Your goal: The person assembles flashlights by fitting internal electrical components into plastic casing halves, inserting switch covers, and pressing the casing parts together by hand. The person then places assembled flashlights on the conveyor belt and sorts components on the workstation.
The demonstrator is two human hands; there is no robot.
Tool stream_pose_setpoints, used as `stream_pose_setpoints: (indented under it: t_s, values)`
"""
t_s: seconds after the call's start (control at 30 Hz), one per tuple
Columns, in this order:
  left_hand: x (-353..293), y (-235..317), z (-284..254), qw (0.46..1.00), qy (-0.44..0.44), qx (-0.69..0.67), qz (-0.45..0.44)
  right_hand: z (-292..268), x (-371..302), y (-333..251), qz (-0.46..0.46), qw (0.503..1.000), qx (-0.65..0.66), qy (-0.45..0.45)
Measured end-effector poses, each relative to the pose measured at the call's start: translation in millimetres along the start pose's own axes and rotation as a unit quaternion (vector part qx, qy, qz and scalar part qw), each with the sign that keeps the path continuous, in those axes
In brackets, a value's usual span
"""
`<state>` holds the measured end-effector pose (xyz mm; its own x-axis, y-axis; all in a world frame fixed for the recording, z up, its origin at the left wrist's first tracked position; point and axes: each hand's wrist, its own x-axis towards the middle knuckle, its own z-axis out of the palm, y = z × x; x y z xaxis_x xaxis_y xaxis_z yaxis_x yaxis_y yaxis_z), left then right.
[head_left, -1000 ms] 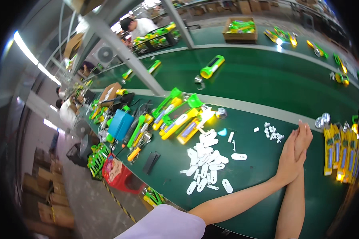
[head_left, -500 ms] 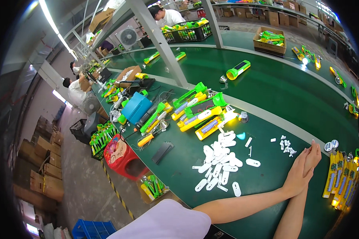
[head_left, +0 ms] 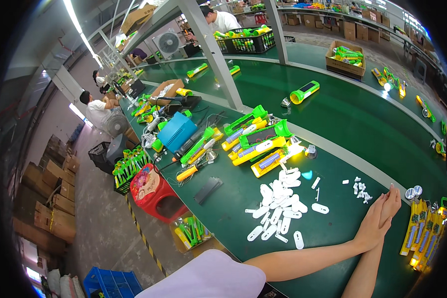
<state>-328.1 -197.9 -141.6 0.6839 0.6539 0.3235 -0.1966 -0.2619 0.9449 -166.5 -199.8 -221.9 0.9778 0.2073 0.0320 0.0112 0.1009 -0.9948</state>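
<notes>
Got left hand (head_left: 370, 230) and right hand (head_left: 391, 205) pressed together – can't tell if gripping anything. Spotting about four blue-and-yellow casings (head_left: 422, 232) right of them, two round shiny reflectors (head_left: 410, 192) up-right, tiny white bits (head_left: 366, 197) up-left – too jumbled to count.

I'm seeing the left hand (head_left: 370, 232) covering part of the right hand (head_left: 391, 204). The lower edge is cutting off the lavender sleeve (head_left: 211, 278) and a blue crate (head_left: 111, 285); the little white pieces (head_left: 362, 187) are looking too small for me to identify.

Tabletop (head_left: 347, 216) is free between the hands (head_left: 373, 229) and obstructing white plates (head_left: 281, 200).
</notes>
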Motion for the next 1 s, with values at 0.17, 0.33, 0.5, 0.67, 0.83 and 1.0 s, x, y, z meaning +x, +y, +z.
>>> stream_pose_setpoints:
  t_s: [0.17, 0.33, 0.5, 0.67, 0.83, 1.0]
  values:
    - [0, 3, -1, 1.000, 0.010, 0.014, 0.004, 17, -32, -35, -0.016, 1.000, 0.010, 0.000]
    - [1, 8, 0, 1.000, 0.007, 0.006, 0.001, 15, -35, -41, -0.033, 0.999, 0.014, 0.007]
    - [1, 8, 0, 1.000, 0.007, 0.005, -0.001, 13, -31, -32, -0.046, 0.999, 0.018, 0.008]
    - [0, 8, -1, 1.000, 0.009, 0.005, 0.003, 18, -32, -33, -0.061, 0.998, 0.026, 0.009]
    - [-1, 9, -1, 1.000, 0.005, 0.001, 0.003, 24, -36, -42, -0.079, 0.996, 0.031, 0.013]
    - [0, 10, 0, 1.000, 0.007, 0.000, 0.011, 30, -45, -53, -0.092, 0.995, 0.038, 0.016]
